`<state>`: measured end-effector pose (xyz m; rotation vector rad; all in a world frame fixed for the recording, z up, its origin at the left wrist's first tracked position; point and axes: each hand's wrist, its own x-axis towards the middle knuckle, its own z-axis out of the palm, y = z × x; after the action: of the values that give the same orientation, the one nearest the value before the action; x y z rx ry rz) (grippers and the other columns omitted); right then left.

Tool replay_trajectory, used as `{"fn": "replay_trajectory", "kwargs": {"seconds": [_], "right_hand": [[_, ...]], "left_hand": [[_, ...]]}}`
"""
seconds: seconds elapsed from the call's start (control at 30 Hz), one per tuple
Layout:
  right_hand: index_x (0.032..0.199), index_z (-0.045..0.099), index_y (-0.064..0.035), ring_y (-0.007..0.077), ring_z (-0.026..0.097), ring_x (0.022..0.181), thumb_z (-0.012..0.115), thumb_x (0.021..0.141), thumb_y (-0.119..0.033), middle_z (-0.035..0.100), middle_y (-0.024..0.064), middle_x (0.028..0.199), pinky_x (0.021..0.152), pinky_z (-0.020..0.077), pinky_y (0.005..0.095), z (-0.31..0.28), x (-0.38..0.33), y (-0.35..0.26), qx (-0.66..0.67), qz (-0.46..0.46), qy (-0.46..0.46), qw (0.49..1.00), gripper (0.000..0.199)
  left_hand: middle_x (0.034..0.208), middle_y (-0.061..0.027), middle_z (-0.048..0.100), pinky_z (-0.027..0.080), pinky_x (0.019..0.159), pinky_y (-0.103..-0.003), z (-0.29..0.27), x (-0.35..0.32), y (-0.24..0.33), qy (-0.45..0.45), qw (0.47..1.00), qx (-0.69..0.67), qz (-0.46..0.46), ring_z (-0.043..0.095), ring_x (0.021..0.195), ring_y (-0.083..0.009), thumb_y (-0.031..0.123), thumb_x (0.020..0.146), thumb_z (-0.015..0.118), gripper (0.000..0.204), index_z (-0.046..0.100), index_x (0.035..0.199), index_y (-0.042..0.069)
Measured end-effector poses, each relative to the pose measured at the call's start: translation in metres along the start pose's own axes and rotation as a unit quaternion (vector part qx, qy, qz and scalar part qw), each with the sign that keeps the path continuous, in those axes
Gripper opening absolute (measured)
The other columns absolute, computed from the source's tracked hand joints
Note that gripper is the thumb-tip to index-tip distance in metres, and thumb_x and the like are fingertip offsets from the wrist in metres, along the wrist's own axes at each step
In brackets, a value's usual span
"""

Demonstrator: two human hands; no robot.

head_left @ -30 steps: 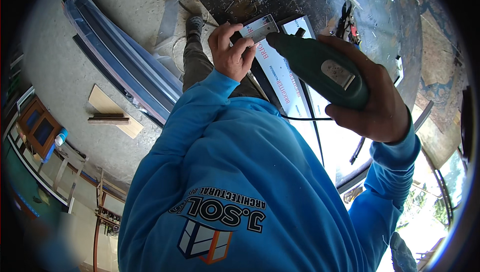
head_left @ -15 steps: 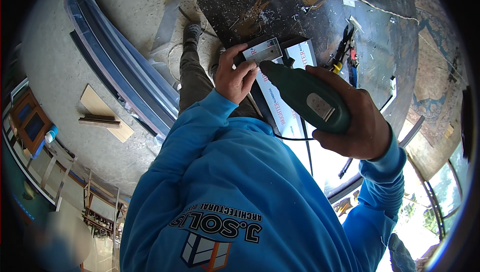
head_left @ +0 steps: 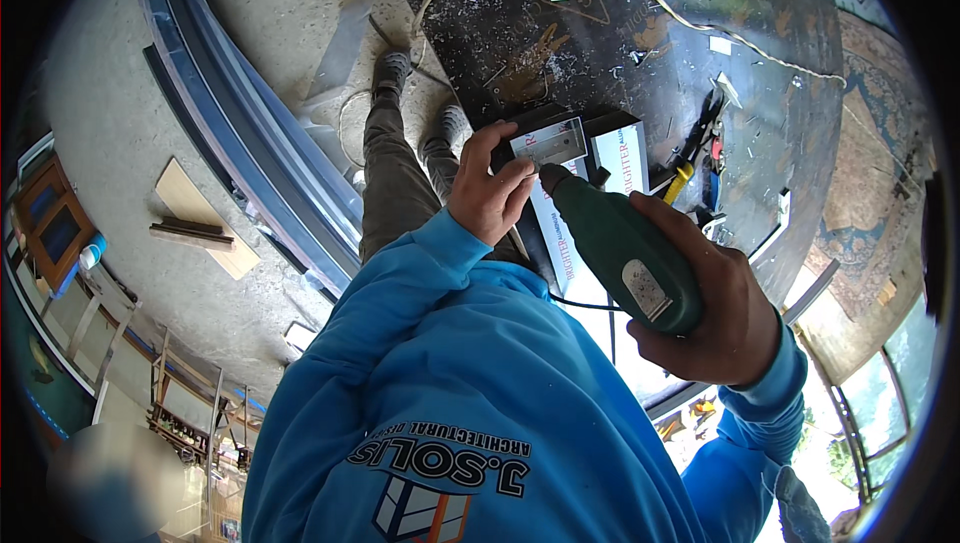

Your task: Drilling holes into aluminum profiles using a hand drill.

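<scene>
Head view, looking straight down past my bright blue long-sleeved sweatshirt [head_left: 470, 363]: both my hands are busy around the middle of the frame. My right hand [head_left: 715, 308], right of centre, is wrapped around a chunky dark green power tool with a grey patch on its body [head_left: 590, 218], nose aimed toward the upper left. A thin black cable [head_left: 585, 304] shows just below it. My left hand [head_left: 487, 188] has thumb and forefinger on either side of the left end of a short silver metal channel piece [head_left: 560, 143], so a fairly narrow hold. That piece sits a bit above the centre of the frame, on top of a long profile covered in white printed film [head_left: 552, 228]. The tool's nose is right beside my thumb and the piece; can't tell if the tip actually touches the metal.

All that's at the near edge of a dark scuffed desk [head_left: 480, 3] sprinkled with pale shavings. Just right of the work there's a hand tool with a yellow grip [head_left: 680, 183], with a pale twisted cord [head_left: 690, 21] running across the upper right. Over on the left, a bundle of long blue-grey profiles [head_left: 240, 133] lies on the grey concrete floor [head_left: 100, 93].
</scene>
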<state>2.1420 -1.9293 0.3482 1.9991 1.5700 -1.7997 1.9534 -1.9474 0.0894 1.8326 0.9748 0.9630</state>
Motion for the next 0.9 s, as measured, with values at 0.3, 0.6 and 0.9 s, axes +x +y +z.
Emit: {"fn": "replay_trajectory", "kwargs": {"seconds": [0.3, 0.6, 0.9], "right_hand": [[0.141, 0.036, -0.0030, 0.0325, 0.069, 0.089, 0.067, 0.064, -0.003, 0.067, 0.0205, 0.101, 0.081, 0.0538, 0.0381, 0.000, 0.003, -0.005, -0.013, 0.015, -0.006, 1.000, 0.083], [0.141, 0.036, -0.0037, 0.0331, 0.069, 0.089, 0.068, 0.063, -0.003, 0.067, 0.0205, 0.101, 0.081, 0.0537, 0.0388, -0.001, 0.005, -0.011, -0.037, 0.019, -0.013, 0.999, 0.084], [0.137, 0.039, -0.0018, 0.0332, 0.069, 0.084, 0.069, 0.062, -0.007, 0.067, 0.0213, 0.096, 0.074, 0.0539, 0.0378, -0.004, 0.009, -0.001, 0.012, -0.013, 0.008, 1.000, 0.081]], "left_hand": [[0.120, -0.0222, 0.050, 0.047, 0.088, -0.047, -0.005, 0.004, -0.002, -0.015, 1.000, -0.008, 0.008, 0.054, 0.107, -0.0404, 0.005, 0.073, 0.073, 0.024, 0.061, 0.094, 0.007], [0.119, -0.0212, 0.052, 0.047, 0.088, -0.047, -0.004, 0.004, -0.003, -0.006, 1.000, -0.006, 0.019, 0.053, 0.108, -0.0402, 0.005, 0.073, 0.073, 0.024, 0.061, 0.093, 0.008], [0.121, -0.0213, 0.053, 0.045, 0.088, -0.045, 0.001, 0.001, -0.004, 0.018, 1.000, -0.005, 0.025, 0.055, 0.107, -0.0383, 0.002, 0.069, 0.071, 0.023, 0.062, 0.090, 0.006]]}}
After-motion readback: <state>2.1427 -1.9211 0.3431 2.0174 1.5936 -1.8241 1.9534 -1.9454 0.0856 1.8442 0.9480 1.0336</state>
